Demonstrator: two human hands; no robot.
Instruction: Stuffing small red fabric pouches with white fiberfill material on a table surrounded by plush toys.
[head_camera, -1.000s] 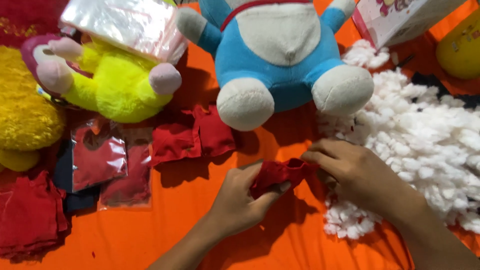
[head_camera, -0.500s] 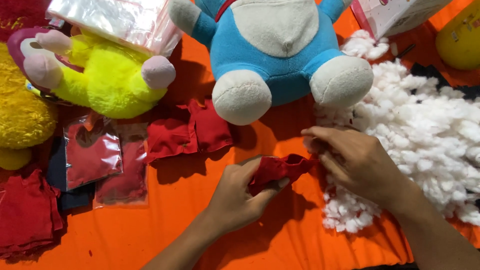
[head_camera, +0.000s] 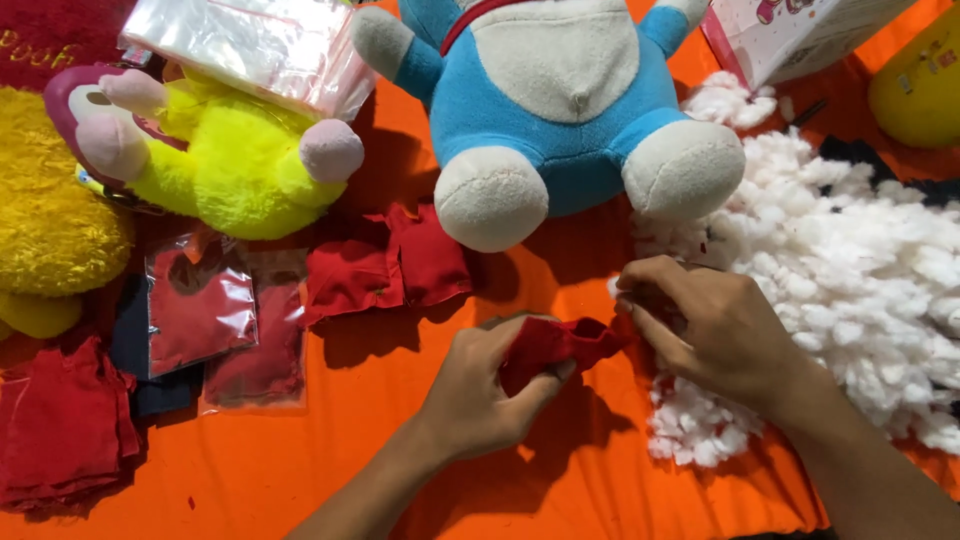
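Your left hand (head_camera: 480, 395) is gripping the small red fabric pouch (head_camera: 555, 345) above the orange cloth, your right hand (head_camera: 705, 325) is pinching white fluffy stuffing (head_camera: 850, 270) beside it, so keep the pouch's mouth facing the fingers

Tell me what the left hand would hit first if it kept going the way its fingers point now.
The left hand, gripping the red fabric piece, points up and right. Going straight on, it would probably meet the right hand first, at the edge of the white stuffing pile. Depth is unclear from this single view.
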